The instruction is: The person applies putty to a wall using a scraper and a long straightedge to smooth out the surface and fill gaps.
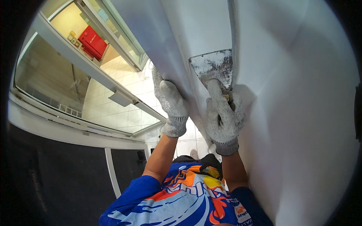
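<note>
My left hand (169, 103), in a grey knit glove with a striped cuff, is at the edge of the white vertical panel (158, 30), its fingers pointing up and gripping along that edge. My right hand (224, 115), gloved the same way, holds a wide metal scraper (211, 64) by its handle, which is mostly hidden under my fingers. The stained blade lies against the recessed white wall strip (196, 26), beside a raised vertical seam at its right.
A white wall (298, 94) fills the right side. At left stand glass-paned white framed doors (56, 79) with dark lower panels (60, 169). Beyond are a tiled floor (128, 113) and a red cabinet (92, 41) on a yellow wall.
</note>
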The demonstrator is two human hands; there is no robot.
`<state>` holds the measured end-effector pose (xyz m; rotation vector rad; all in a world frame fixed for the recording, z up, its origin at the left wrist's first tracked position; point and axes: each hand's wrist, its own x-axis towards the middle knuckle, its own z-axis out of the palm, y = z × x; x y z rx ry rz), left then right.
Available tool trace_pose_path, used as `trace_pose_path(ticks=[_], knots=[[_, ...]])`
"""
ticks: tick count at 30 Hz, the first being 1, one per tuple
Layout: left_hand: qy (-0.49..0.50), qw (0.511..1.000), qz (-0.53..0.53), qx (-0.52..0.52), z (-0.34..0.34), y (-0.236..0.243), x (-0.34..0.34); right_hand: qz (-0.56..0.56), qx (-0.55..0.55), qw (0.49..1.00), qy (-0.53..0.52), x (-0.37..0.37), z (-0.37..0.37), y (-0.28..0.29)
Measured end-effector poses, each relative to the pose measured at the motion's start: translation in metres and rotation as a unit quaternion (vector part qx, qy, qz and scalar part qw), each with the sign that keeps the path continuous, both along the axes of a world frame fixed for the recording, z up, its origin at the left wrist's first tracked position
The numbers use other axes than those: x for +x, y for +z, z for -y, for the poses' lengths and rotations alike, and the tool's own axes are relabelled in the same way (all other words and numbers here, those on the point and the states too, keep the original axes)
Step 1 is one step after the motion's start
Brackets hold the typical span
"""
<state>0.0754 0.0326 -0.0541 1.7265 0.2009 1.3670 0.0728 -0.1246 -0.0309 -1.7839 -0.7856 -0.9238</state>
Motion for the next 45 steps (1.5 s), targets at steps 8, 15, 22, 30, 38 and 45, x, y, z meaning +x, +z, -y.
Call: trace_pose_path(ticks=[8,15,22,30,38,45], knots=[[-0.047,0.999,-0.001,-0.02,0.006,0.012,-0.005,0.014,-0.025,1.0,-0.009,0.012,0.003,-0.011],[-0.035,0.999,0.002,-0.004,0.005,0.011,-0.011,0.023,-0.017,1.0,-0.001,0.012,-0.002,-0.031],[0.026,0.998,-0.033,0.049,-0.001,0.004,-0.01,0.008,-0.027,1.0,-0.013,0.007,-0.002,-0.026],[-0.052,0.998,-0.026,-0.026,0.008,0.022,-0.007,0.045,0.009,0.999,-0.017,0.019,-0.009,-0.031],[-0.034,0.999,-0.016,-0.011,0.003,0.009,-0.008,0.004,0.036,0.992,0.12,-0.013,0.002,-0.031],[-0.016,1.0,-0.02,0.007,0.001,0.004,-0.008,-0.135,0.013,0.947,0.29,-0.021,-0.001,-0.032]])
